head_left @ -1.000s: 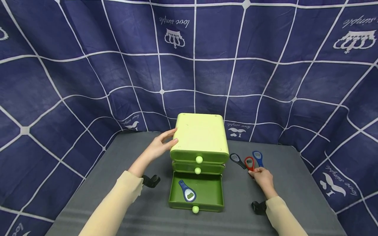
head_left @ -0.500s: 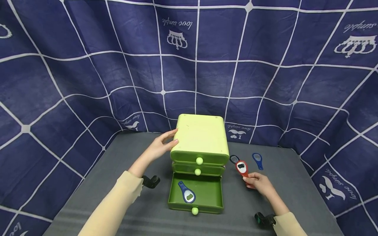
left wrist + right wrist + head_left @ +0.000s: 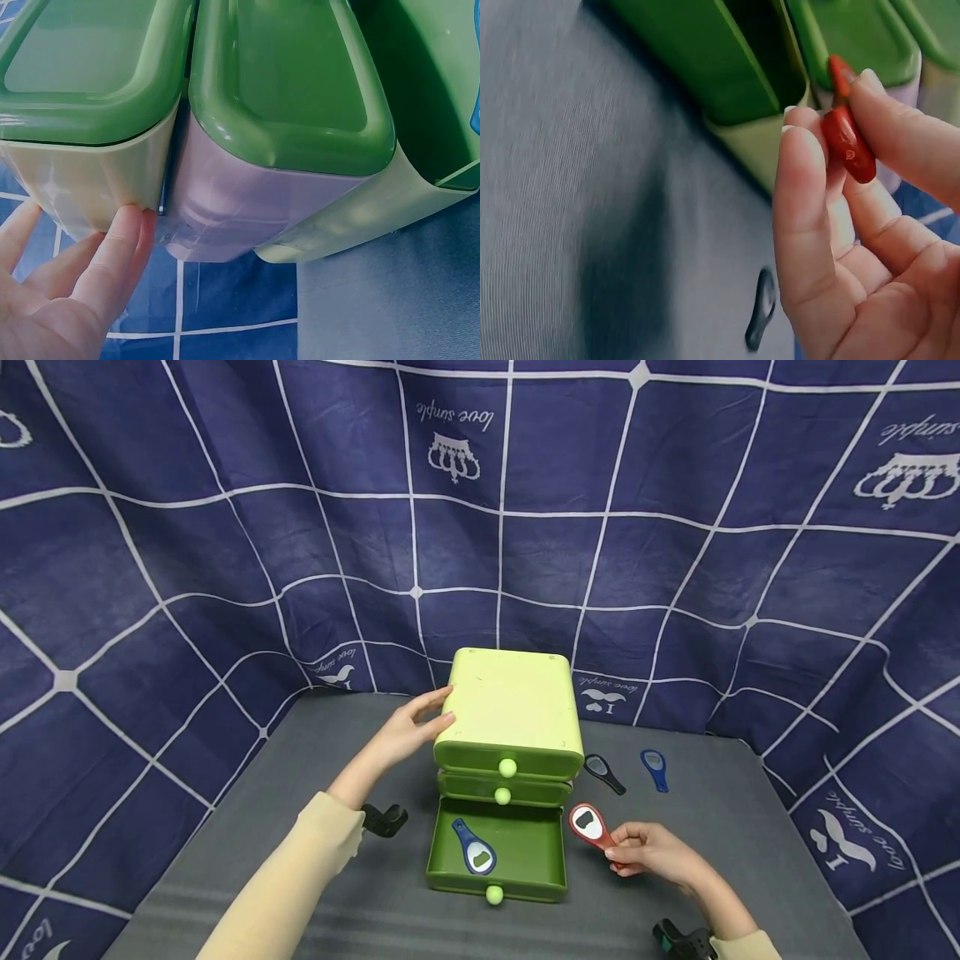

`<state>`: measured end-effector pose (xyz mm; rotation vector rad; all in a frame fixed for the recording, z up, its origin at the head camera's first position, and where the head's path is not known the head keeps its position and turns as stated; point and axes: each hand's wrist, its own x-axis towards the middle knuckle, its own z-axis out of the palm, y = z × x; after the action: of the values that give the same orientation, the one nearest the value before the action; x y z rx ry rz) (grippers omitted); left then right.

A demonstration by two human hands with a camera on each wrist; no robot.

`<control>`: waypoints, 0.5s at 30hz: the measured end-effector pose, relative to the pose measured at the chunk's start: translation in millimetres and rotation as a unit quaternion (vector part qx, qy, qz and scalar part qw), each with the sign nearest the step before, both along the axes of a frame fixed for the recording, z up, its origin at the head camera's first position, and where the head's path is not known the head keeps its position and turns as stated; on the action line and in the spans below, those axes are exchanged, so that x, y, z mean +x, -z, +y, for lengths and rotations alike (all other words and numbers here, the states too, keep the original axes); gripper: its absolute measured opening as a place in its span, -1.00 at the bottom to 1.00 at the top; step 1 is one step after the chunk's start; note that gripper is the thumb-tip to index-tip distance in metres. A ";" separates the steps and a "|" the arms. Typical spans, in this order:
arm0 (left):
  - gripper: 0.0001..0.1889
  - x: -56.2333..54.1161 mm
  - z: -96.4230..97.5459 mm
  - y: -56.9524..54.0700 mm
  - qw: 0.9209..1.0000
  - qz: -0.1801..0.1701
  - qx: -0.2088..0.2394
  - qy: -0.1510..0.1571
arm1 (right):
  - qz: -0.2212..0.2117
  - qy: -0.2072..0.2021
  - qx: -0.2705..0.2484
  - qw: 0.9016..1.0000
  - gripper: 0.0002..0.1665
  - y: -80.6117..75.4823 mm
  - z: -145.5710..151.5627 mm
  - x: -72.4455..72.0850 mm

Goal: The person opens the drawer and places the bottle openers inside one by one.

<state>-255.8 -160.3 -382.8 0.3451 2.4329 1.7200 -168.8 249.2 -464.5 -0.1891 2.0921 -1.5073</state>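
A small chest of drawers (image 3: 516, 697) with a pale yellow top stands mid-table. Its lowest drawer (image 3: 528, 847) is pulled out, with a blue bottle opener (image 3: 474, 847) lying in it. My left hand (image 3: 401, 735) touches the chest's left side near the top; the left wrist view shows its fingertips against the pale wall of the upper unit (image 3: 82, 180). To the right of the open drawer, my right hand (image 3: 652, 852) pinches a red bottle opener (image 3: 587, 822) by its narrow end, its wide head pointing toward the drawer. In the right wrist view the red opener (image 3: 847, 142) appears edge-on between thumb and fingers.
Right of the chest lie a black bottle opener (image 3: 602, 772) and another blue bottle opener (image 3: 655, 768) on the grey table cloth (image 3: 750, 827). A dark blue curtain (image 3: 540, 556) with white lines hangs behind and at both sides. The upper two drawers are closed.
My right hand has lifted the red bottle opener from beside the other two and carried it left and toward me, near the open drawer. My left hand stays against the chest.
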 end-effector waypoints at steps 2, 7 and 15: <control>-0.37 0.3 0.1 -0.5 1.000 0.000 0.003 0.000 | 0.003 -0.011 -0.013 1.000 -0.65 -3.0 -7.0 1.9; -0.37 0.2 0.1 -0.6 1.000 0.000 0.004 -0.004 | 0.013 -0.023 -0.022 0.999 -0.68 -10.9 -28.9 3.5; -0.37 2.0 0.3 -1.3 1.000 -0.004 0.003 -0.007 | 0.023 -0.039 -0.020 0.999 -0.70 -10.4 -64.4 0.8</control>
<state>-253.7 -160.0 -381.5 0.3218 2.4322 1.7312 -168.0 184.8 -454.1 -0.3176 2.0671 -1.5119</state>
